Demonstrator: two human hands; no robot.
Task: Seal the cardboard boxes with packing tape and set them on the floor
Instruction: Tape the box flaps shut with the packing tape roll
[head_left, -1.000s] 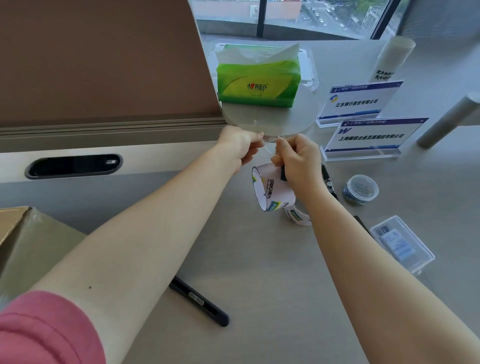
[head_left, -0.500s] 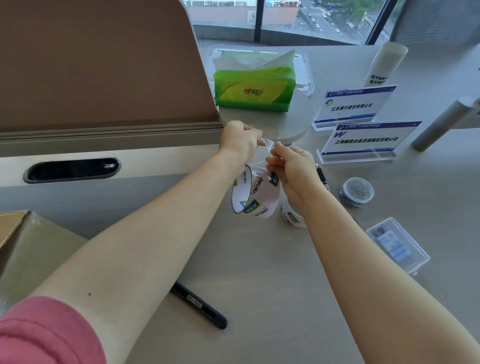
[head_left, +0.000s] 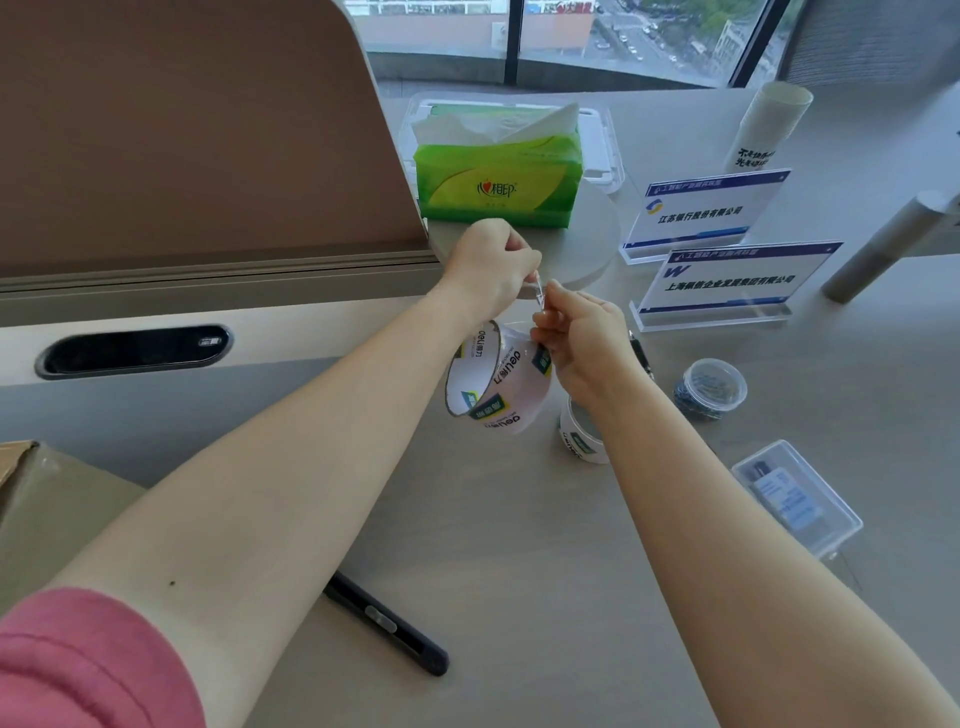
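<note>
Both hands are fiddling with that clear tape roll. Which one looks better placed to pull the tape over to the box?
Probably the left hand. It pinches the tape's loose end, and the box lies at the table's left edge, on that arm's side. The right hand holds the roll and could steady it.

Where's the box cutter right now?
The box cutter lies flat on the table, low in the head view, partly under the left forearm, right of the cardboard box.
</note>
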